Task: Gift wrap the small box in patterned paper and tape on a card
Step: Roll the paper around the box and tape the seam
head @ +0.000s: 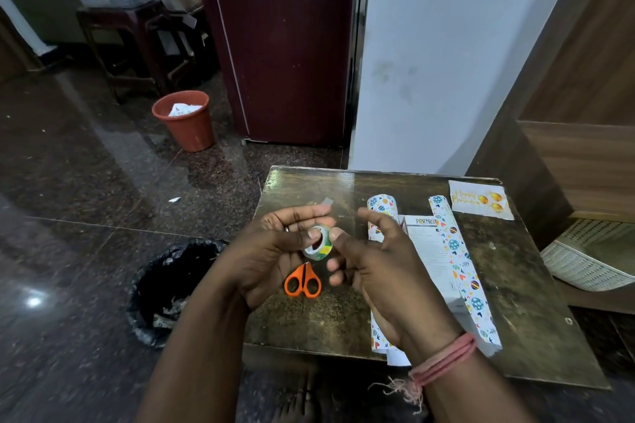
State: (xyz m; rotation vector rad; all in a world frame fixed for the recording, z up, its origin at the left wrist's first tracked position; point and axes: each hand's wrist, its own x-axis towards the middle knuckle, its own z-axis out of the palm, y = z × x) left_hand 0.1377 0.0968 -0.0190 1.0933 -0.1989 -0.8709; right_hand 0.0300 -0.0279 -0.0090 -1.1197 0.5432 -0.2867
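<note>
**Dim room, glare on polished surfaces**

The room is dim and the colours are muted. A bright spot of light glints on the polished floor (pixel 33 301) at lower left, and a pale sheen lies across the far edge of the table (pixel 309 178). Straight lines bow toward the frame edges from the wide lens. The forearms at the bottom are soft and slightly blurred.

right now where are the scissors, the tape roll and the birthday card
scissors (pixel 303 282), head view, on the orange handles
tape roll (pixel 319 244), head view, on the roll's outer side
birthday card (pixel 481 199), head view, on the card's printed face
</note>
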